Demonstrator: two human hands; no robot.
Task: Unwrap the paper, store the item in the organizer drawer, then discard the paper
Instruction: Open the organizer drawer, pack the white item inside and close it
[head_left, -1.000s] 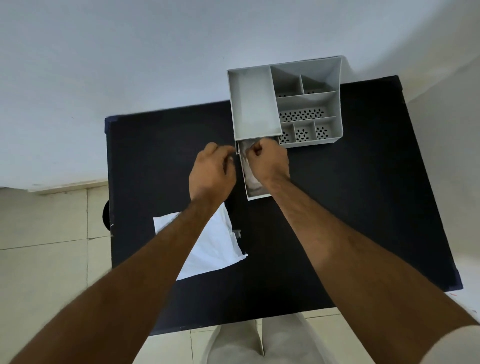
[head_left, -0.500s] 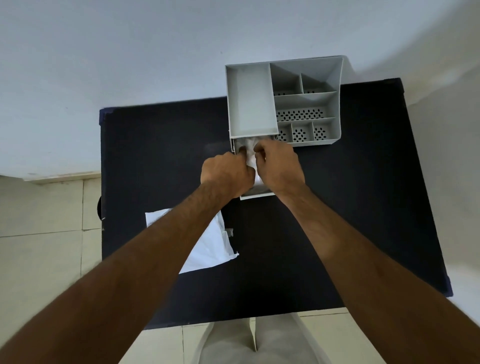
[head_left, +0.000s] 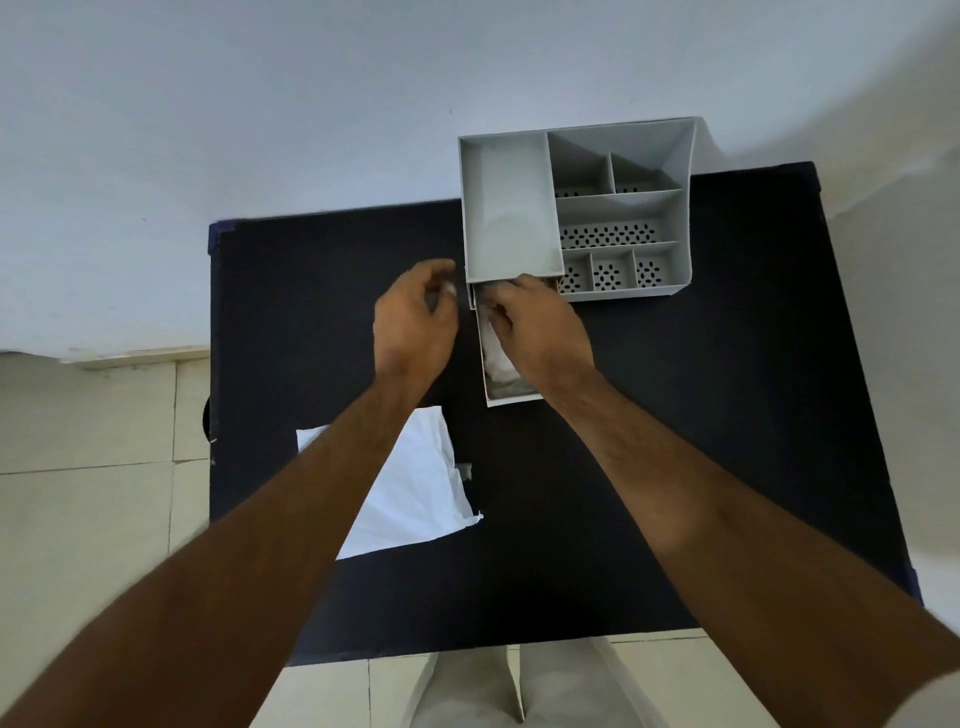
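A grey organizer with several compartments stands at the table's far edge. Its drawer is pulled out toward me, and a pale whitish item lies inside. My right hand rests over the drawer with fingertips down on the item near the drawer's back. My left hand hovers just left of the drawer, fingers loosely curled and apart, holding nothing. The white sheet of paper lies flat on the table under my left forearm.
The table has a black top; its left and near edges drop to a tiled floor. A white wall rises behind the organizer. My legs show below the near edge.
My left hand has come off the drawer and moved left, opening. My right hand stays on the item in the drawer. The view has shifted a little.
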